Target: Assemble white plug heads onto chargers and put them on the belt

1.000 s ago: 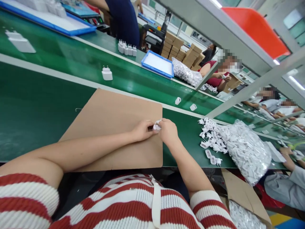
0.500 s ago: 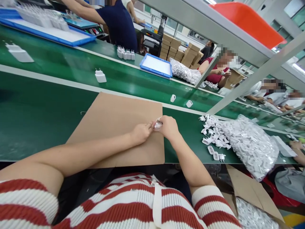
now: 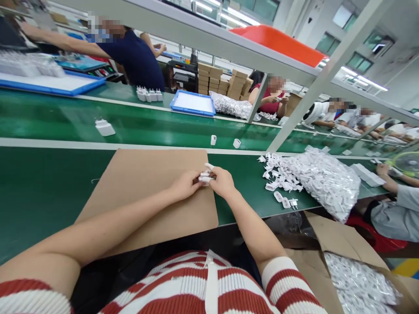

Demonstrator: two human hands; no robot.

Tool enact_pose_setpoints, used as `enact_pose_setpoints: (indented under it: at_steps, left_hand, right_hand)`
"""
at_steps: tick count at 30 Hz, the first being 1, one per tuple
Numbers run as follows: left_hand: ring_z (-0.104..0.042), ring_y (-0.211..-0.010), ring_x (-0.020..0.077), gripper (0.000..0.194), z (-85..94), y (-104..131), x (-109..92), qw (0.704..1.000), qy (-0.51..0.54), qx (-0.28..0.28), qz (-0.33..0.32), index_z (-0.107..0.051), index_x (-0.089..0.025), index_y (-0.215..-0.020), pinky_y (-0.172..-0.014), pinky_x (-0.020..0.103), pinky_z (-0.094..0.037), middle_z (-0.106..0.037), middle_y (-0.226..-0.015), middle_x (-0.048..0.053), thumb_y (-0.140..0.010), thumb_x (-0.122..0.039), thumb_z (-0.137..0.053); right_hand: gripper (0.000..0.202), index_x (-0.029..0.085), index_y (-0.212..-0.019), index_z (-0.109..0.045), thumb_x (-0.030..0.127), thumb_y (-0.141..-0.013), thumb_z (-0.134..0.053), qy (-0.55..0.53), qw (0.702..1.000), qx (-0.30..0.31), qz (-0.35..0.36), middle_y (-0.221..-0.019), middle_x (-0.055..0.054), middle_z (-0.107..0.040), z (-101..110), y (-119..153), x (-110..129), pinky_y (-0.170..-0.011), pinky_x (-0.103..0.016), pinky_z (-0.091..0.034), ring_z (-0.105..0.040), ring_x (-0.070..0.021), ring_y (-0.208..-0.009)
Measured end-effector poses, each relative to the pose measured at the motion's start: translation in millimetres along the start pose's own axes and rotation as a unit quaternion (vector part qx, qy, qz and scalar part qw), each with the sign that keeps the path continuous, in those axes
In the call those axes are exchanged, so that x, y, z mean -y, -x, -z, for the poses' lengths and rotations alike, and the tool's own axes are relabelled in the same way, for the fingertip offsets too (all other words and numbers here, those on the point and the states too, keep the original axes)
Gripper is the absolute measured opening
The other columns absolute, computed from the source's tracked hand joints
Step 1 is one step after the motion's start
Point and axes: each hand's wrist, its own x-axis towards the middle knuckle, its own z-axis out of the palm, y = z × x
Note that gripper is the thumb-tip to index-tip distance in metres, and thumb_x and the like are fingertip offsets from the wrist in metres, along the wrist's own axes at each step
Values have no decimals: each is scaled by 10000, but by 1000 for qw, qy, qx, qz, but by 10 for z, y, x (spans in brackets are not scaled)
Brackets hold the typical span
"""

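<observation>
Over the right part of a flat cardboard sheet (image 3: 147, 187), my two hands meet around a small white plastic charger part (image 3: 204, 177). My left hand (image 3: 186, 185) pinches it from the left with closed fingers. From the right, my right hand (image 3: 222, 181) grips the same part between thumb and fingers, a white cover showing on one fingertip. The fingers hide much of the part. To the right lies a heap of loose white plug pieces (image 3: 278, 172), spilling beside a clear plastic bag (image 3: 330, 183) full of them.
Beyond the cardboard runs a green conveyor belt (image 3: 147, 131) carrying a white plug adapter (image 3: 104, 127) and two small white housings. Blue trays (image 3: 193, 103) stand on the far side. A slanted metal post (image 3: 294, 109) rises at right. Co-workers sit along the line; an open carton stands below right.
My view has shifted, tilting upward and turning right. The charger part stays between my hands, and my right fingers have spread a little, showing more of it. Plugs on the belt have shifted in view.
</observation>
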Motion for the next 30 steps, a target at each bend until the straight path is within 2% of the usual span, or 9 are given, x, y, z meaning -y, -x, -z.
enact_pose_setpoints:
  at_steps: [3,6,10,15,19,22,24,26,30]
  left_hand:
    - [-709,-889,277,360,108,-267,141,1000,10,-7,27,-725,-216,-1110,-822,394,-561,-771,-1055,92,-893,-500,-680]
    - [-714,-925,266,338,324,-651,410,993,-12,-61,104,-714,-203,-1154,-853,365,-552,-772,-1096,85,-890,-413,-690]
    - [-689,-1068,293,342,713,-1214,802,963,-88,-147,210,-684,-159,-1201,-931,363,-518,-744,-1213,131,-901,-323,-686]
    - [-659,-1154,318,319,1020,-1674,1099,932,-120,-198,277,-661,-163,-1180,-974,384,-497,-732,-1227,159,-884,-274,-704]
    - [-491,-1382,424,593,925,-1831,1083,896,-154,-275,313,-551,-122,-1347,-1118,519,-398,-579,-1440,263,-825,-312,-758]
    - [-341,-1495,408,730,671,-1935,943,898,-196,-329,216,-447,-112,-1470,-1225,503,-263,-410,-1589,263,-873,-430,-724]
    - [-378,-1466,391,770,486,-2030,842,926,-192,-276,171,-459,-114,-1469,-1222,462,-274,-442,-1568,246,-868,-506,-739]
    - [-441,-1413,400,789,345,-2138,764,946,-164,-198,197,-501,-101,-1427,-1178,454,-334,-515,-1502,258,-832,-535,-786]
    - [-602,-1231,377,410,276,-2262,668,952,-122,-137,245,-642,-100,-1219,-1008,433,-465,-677,-1260,262,-931,-389,-690]
  right_hand:
    - [565,200,-1501,-550,236,-940,-610,-8,992,-114,-47,-1373,-126,-691,222,30,-359,-1040,-368,-500,-655,-226,-1197]
    - [529,71,-1468,-555,244,-968,-541,149,941,-224,-206,-1422,-271,-607,477,57,-787,-1118,-546,-406,-542,-364,-1347]
    - [499,57,-1375,-622,134,-888,-545,236,879,-179,-375,-1401,-281,-616,599,76,-1241,-1110,-615,-378,-482,-428,-1392]
    - [559,136,-1322,-718,45,-804,-527,207,905,-172,-329,-1172,-205,-729,568,86,-1565,-953,-451,-497,-576,-395,-1227]
    - [566,190,-1302,-735,64,-799,-508,223,920,-191,-259,-1195,-172,-726,505,59,-1661,-919,-468,-497,-613,-375,-1076]
    - [532,154,-1317,-689,115,-817,-510,223,939,-188,-183,-1320,-172,-672,417,1,-1641,-968,-478,-488,-620,-352,-1052]
    - [492,109,-1302,-655,159,-832,-517,191,949,-196,-155,-1304,-208,-646,364,-41,-1613,-997,-465,-491,-623,-348,-1100]
    - [458,91,-1265,-645,186,-835,-521,156,954,-204,-157,-1258,-228,-642,333,-64,-1588,-999,-448,-502,-634,-343,-1127]
    - [458,150,-1219,-679,148,-791,-515,103,957,-192,-194,-1249,-180,-704,337,-40,-1570,-1007,-431,-516,-670,-323,-1145]
